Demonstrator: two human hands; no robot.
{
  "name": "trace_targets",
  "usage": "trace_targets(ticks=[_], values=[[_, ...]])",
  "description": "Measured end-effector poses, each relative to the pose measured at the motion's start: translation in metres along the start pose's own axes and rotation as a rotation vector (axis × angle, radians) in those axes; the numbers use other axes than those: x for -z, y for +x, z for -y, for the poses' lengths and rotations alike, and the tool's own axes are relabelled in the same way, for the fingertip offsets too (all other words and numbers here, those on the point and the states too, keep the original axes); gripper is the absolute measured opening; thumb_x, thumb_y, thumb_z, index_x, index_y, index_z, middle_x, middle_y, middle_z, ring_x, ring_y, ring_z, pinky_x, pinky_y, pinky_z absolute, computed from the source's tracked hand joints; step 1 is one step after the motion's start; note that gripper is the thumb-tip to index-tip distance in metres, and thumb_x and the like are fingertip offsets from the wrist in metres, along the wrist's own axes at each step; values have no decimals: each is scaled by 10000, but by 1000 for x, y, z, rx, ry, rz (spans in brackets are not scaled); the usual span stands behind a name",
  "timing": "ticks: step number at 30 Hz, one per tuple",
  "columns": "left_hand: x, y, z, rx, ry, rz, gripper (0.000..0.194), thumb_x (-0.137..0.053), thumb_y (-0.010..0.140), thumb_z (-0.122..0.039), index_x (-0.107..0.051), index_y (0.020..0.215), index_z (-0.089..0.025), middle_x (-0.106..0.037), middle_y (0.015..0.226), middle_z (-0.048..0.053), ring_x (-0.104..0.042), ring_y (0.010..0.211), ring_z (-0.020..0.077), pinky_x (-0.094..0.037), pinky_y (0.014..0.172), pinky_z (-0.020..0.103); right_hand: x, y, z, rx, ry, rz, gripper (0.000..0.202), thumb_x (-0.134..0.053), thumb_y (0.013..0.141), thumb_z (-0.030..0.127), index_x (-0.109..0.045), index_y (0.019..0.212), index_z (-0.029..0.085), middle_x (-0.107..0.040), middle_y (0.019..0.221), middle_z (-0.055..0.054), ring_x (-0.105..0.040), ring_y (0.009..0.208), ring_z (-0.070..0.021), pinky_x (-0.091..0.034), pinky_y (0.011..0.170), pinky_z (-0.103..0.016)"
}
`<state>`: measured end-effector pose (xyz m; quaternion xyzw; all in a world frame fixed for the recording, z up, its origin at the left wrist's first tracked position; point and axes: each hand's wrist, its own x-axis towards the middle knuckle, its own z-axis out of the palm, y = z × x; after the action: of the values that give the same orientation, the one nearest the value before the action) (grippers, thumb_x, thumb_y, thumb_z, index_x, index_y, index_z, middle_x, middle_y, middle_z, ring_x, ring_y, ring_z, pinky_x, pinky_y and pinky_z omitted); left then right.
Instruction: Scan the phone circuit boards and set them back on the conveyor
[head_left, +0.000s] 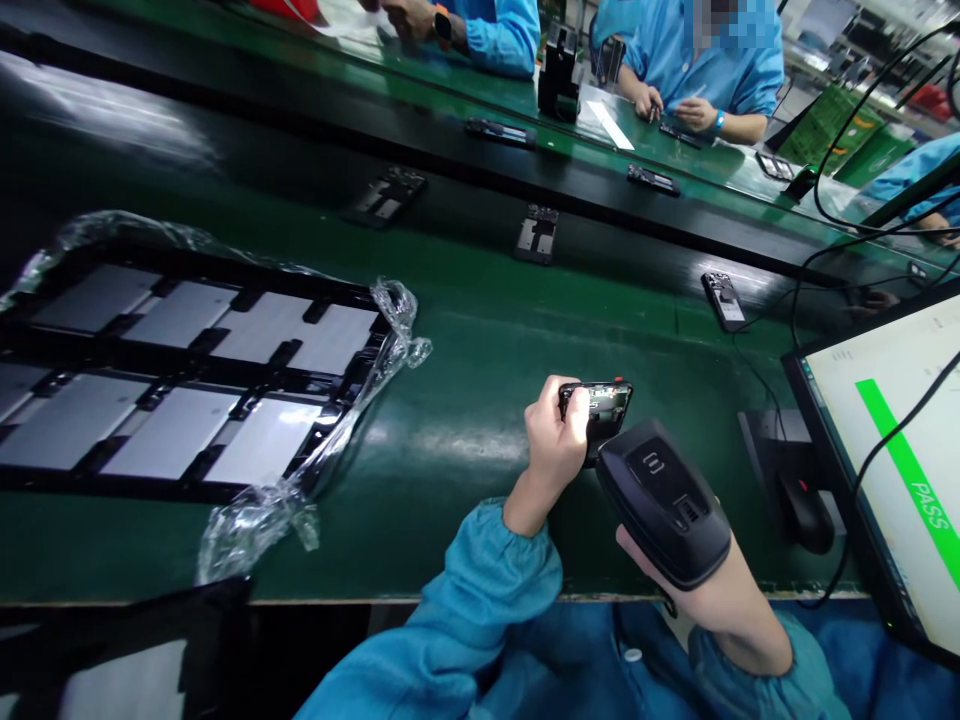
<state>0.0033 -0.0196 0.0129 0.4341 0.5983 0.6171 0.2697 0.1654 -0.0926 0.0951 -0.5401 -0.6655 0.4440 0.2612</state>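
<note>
My left hand [553, 430] is closed around an opened phone [609, 405], whose inner parts are lit and face up. Held over the green bench, the phone is slightly tilted. My right hand [660, 580] grips a black handheld barcode scanner [667, 505] by its underside, and the scanner's body hides most of the fingers. Its front end is close to the phone's lower edge; whether they touch I cannot tell. On the left of the bench lies a black tray [187, 385] of flat silver-grey batteries, with clear plastic wrap [259, 525] around its rim.
A monitor [892, 470] reading PASS stands at the right, with a black mouse [804, 510] beside it and cables hanging across. Several phone parts [537, 235] lie along the dark conveyor. People in blue work across it. Another tray [124, 680] sits below the bench edge.
</note>
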Motion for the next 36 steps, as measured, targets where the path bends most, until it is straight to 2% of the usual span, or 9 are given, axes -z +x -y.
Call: trace_targets(ticks=[8, 13, 16, 22, 26, 28, 31, 33, 36], values=[[1, -3, -1, -117, 64, -18, 247, -480, 887, -414, -590, 840, -199, -580, 645, -16, -521, 544, 113, -422, 571, 222, 5, -12, -7, -56, 74, -88, 291, -757, 729, 463, -689, 892, 231, -736, 802, -89, -699, 709, -262, -612, 623, -370], [-4, -6, -3, -156, 107, -71, 210, -548, 841, -408, -577, 850, -200, -589, 657, -17, -541, 533, 108, -430, 562, 219, 4, -16, 5, -18, 105, 27, 181, -688, 746, 272, -650, 917, 224, -714, 795, -62, -678, 676, -239, -598, 605, -343], [-9, -9, -5, -81, 133, -90, 211, -611, 800, -396, -566, 877, -205, -574, 633, -33, -526, 503, 106, -424, 542, 222, -5, -15, 14, 55, 17, 60, 316, -663, 664, 126, -603, 957, 228, -688, 792, -26, -655, 644, -208, -564, 553, -283], [-14, -16, -14, 5, 169, -154, 249, -625, 799, -421, -561, 917, -212, -598, 701, -19, -574, 599, 129, -442, 628, 241, -21, -16, 24, 126, -2, 68, 325, -596, 657, 79, -592, 934, 247, -674, 789, -3, -646, 634, -187, -546, 542, -251], [-11, -6, -9, 67, 79, -82, 287, -655, 798, -420, -550, 961, -208, -616, 742, -10, -598, 633, 139, -448, 638, 244, -21, -16, 18, 64, 31, 67, 277, -641, 666, 90, -635, 904, 232, -710, 827, -43, -669, 672, -222, -567, 572, -289], [-3, 3, 0, 147, -37, 8, 390, -659, 816, -403, -527, 1125, -205, -645, 808, 7, -632, 700, 157, -479, 695, 260, -18, -5, 3, -38, 86, 12, 263, -696, 694, 149, -667, 950, 206, -735, 881, -81, -687, 722, -256, -594, 635, -342], [13, 12, 17, 192, -214, 316, 847, -772, 730, -332, -319, 1434, -208, -647, 1150, 87, -655, 1010, 216, -495, 927, 327, -12, 22, -34, -216, 150, -156, 363, -783, 713, 312, -690, 1031, 164, -747, 981, -115, -695, 898, -317, -584, 842, -469], [16, 11, 27, 143, -171, 470, 1055, -845, 632, -265, -236, 1490, -190, -497, 1407, 152, -538, 1255, 272, -416, 1078, 376, -8, 39, -58, -267, 255, -153, 465, -816, 689, 394, -695, 1079, 171, -738, 1077, -104, -655, 1069, -341, -500, 999, -525], [-6, 7, 37, 138, 94, 430, 893, -807, 704, -321, -319, 1436, -170, -509, 1392, 162, -529, 1260, 277, -428, 1066, 392, 0, 53, -83, -330, 324, -23, 544, -839, 666, 427, -694, 1149, 225, -714, 1181, -79, -575, 1224, -356, -382, 1118, -554]])
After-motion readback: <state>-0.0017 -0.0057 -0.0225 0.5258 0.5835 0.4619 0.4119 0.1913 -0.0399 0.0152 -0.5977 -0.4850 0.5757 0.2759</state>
